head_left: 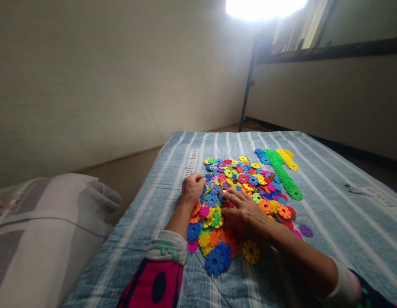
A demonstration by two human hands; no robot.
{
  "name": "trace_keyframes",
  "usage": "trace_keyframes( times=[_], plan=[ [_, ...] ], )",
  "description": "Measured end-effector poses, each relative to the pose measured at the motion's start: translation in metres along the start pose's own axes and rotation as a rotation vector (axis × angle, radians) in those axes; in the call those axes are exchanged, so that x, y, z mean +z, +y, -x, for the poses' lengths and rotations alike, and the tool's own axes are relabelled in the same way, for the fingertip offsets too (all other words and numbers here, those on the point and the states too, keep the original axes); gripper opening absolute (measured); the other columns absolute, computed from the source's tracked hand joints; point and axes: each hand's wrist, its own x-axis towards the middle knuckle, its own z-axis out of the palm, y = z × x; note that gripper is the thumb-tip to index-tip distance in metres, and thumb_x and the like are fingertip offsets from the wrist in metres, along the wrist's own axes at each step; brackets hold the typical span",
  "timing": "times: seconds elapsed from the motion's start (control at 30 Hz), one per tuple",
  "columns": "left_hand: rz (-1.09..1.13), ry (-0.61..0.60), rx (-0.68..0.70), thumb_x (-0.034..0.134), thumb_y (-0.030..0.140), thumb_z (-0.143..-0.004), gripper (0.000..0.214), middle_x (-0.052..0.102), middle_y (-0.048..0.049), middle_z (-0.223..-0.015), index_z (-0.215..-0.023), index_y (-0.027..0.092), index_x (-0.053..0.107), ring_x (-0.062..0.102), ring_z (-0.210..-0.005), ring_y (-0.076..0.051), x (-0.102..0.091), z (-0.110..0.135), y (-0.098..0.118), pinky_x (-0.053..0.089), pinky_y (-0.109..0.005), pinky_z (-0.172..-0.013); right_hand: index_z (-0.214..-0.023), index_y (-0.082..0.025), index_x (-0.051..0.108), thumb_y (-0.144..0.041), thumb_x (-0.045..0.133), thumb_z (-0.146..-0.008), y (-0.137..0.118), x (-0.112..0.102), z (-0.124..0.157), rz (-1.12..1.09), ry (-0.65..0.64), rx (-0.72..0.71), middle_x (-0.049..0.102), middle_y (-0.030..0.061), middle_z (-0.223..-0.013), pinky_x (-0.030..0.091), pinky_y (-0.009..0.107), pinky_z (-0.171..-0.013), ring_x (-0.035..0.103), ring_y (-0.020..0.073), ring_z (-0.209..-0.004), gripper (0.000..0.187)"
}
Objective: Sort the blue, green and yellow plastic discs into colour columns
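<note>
A wide heap of colourful plastic snowflake discs (pixel 211 200) with notched rims lies on the striped bedding. My left hand (pixel 193 187) is curled closed at the heap's left edge; whatever its fingers may hold is hidden. Over the middle of the heap, my right hand (pixel 245 212) reaches leftward with its fingers stretched out and slightly apart, the fingertips touching the discs. No disc shows in its grasp, and its palm is turned down out of sight. At the near end, blue discs (pixel 215 262) overlap on the cloth.
Beyond the heap to the right lie sorted rows of green discs (pixel 285 177), yellow discs (pixel 291 162) and blue discs (pixel 264 159). A purple disc (pixel 305 230) lies alone at right. Folded bedding (pixel 53 239) is at left; a lit lamp (pixel 265 8) stands behind the bed.
</note>
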Motion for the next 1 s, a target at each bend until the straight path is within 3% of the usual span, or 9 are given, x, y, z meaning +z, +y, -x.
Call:
trace_keyframes(
  times=[0.3,0.47,0.7,0.83,1.0],
  plan=[
    [0.013,-0.011,-0.009,0.055,0.027,-0.070,0.018,0.068,-0.0023,-0.068,-0.071,0.017,0.069,0.062,-0.068,-0.017,0.000,-0.001,-0.001,0.045,-0.025,-0.067,-0.088,-0.020,0.070,-0.023,0.059,-0.086,0.020,-0.013,0.000,-0.067,0.003,0.017,0.060,0.0105,-0.115,0.043,0.045,-0.096,0.048,0.0269,-0.119,0.011],
    [0.019,-0.014,-0.017,0.055,0.027,-0.070,0.017,0.068,-0.0022,-0.068,-0.070,0.017,0.068,0.062,-0.068,-0.016,0.000,-0.001,-0.001,0.045,-0.025,-0.068,-0.097,-0.019,0.069,-0.014,0.058,-0.083,0.018,-0.012,0.002,-0.050,0.074,0.058,0.060,0.0124,-0.116,0.043,0.048,-0.097,0.048,0.0284,-0.118,0.019],
    [0.028,-0.009,-0.023,0.056,0.027,-0.069,0.017,0.069,-0.0024,-0.069,-0.071,0.016,0.069,0.063,-0.068,-0.017,-0.002,0.000,0.001,0.046,-0.026,-0.068,-0.098,-0.021,0.069,-0.021,0.060,-0.085,0.006,-0.002,0.001,-0.056,0.054,0.033,0.059,0.0113,-0.123,0.042,0.050,-0.097,0.047,0.0294,-0.121,0.017],
    [0.038,-0.007,-0.021,0.056,0.027,-0.069,0.016,0.069,-0.0022,-0.068,-0.070,0.017,0.069,0.063,-0.068,-0.017,-0.002,0.000,0.002,0.046,-0.026,-0.068,-0.093,-0.022,0.072,-0.028,0.062,-0.084,0.005,-0.007,0.000,-0.074,-0.002,0.073,0.059,0.0113,-0.123,0.041,0.051,-0.098,0.047,0.0302,-0.122,0.014],
    [0.049,-0.005,-0.019,0.056,0.028,-0.068,0.017,0.068,-0.0025,-0.067,-0.069,0.017,0.069,0.063,-0.067,-0.017,-0.002,0.000,0.002,0.046,-0.026,-0.067,-0.099,-0.023,0.072,-0.039,0.073,-0.074,0.001,-0.019,-0.001,-0.097,-0.104,0.099,0.051,0.0139,-0.135,0.037,0.056,-0.100,0.039,0.0359,-0.129,0.030]
  ],
)
